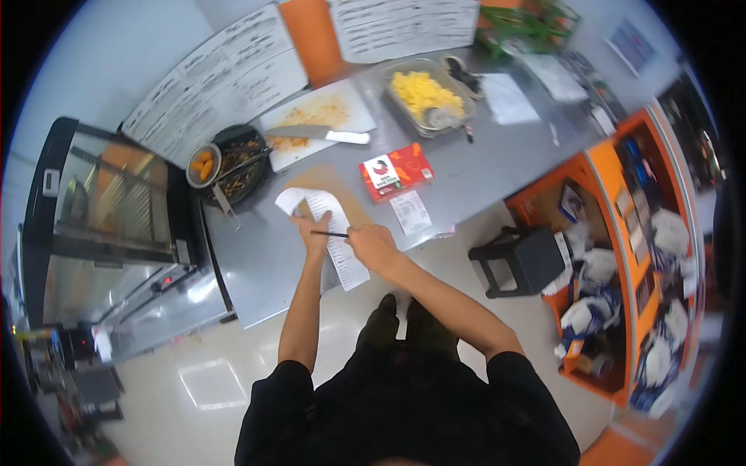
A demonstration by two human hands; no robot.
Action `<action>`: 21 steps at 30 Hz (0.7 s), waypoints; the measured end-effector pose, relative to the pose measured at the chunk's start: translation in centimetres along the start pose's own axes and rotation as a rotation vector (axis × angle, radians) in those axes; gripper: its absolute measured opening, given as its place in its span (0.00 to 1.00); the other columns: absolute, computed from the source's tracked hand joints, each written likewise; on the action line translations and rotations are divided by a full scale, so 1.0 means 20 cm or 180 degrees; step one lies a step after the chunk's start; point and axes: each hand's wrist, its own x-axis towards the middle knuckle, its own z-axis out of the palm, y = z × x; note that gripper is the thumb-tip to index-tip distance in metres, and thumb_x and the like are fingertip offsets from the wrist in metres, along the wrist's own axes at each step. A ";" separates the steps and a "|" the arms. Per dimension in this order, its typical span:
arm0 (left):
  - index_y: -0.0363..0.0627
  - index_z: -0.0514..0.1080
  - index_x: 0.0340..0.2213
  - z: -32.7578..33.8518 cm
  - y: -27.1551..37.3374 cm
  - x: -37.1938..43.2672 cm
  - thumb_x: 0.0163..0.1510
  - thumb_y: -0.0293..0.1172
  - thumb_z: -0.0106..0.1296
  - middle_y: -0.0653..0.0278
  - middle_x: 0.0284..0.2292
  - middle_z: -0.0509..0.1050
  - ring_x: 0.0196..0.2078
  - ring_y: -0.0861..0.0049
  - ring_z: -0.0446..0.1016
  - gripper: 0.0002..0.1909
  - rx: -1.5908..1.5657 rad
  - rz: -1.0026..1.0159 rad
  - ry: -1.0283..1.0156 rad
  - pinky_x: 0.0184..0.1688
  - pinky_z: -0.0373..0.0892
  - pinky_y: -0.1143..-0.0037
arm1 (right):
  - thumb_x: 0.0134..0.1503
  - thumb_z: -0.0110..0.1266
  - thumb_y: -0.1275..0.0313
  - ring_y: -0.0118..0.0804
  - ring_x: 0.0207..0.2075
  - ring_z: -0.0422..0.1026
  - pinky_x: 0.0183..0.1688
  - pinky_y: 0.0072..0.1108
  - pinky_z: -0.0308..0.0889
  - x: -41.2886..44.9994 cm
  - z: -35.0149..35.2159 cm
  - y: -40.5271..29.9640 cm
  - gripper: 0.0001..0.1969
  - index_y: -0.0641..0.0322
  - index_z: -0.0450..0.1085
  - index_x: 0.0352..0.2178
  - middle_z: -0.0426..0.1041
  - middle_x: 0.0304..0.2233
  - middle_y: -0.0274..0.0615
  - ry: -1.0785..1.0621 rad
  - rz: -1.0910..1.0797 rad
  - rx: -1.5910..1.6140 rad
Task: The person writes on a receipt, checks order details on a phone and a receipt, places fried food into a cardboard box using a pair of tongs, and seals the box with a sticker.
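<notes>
A long printed paper strip [335, 233] lies over a brown paper sheet [326, 180] and hangs past the near edge of the steel counter [256, 279]. My left hand [313, 233] holds the strip near its curled upper end. In my right hand [372, 247] is a thin dark pen-like stick [329, 233], its far end over the strip beside my left hand. A red and white printed carton [396, 172] stands right of the brown sheet, with a small printed slip [411, 212] just below it.
Behind lie a white cutting board [355, 105] with a large knife [303, 132], a black pan [256, 175] with a strainer [204, 166], and a tub of yellow pieces [425, 96]. A glass-fronted cabinet [111, 227] is at left; a dark stool [521, 262] and orange shelving [635, 244] are at right.
</notes>
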 end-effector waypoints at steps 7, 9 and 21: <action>0.43 0.67 0.50 0.01 0.05 -0.09 0.51 0.41 0.63 0.51 0.55 0.63 0.60 0.46 0.55 0.28 0.2289 0.0719 0.1092 0.61 0.50 0.52 | 0.50 0.56 0.74 0.50 0.34 0.80 0.36 0.36 0.75 0.61 0.19 0.23 0.06 0.61 0.79 0.24 0.79 0.28 0.51 -0.0782 -0.0634 -0.0682; 0.45 0.70 0.47 0.00 0.07 -0.09 0.52 0.48 0.61 0.54 0.56 0.63 0.61 0.45 0.53 0.27 0.2096 0.0621 0.1310 0.61 0.48 0.49 | 0.51 0.56 0.74 0.49 0.35 0.80 0.36 0.34 0.75 0.72 0.22 0.19 0.06 0.61 0.80 0.26 0.80 0.28 0.50 -0.1162 -0.0569 -0.0972; 0.42 0.69 0.51 -0.01 0.19 -0.15 0.54 0.46 0.59 0.49 0.54 0.65 0.60 0.50 0.58 0.28 0.2053 0.0138 0.0700 0.61 0.48 0.51 | 0.37 0.72 0.66 0.55 0.56 0.66 0.56 0.46 0.61 0.79 -0.54 0.60 0.38 0.53 0.65 0.52 0.68 0.52 0.54 -0.1390 -0.0992 -0.0400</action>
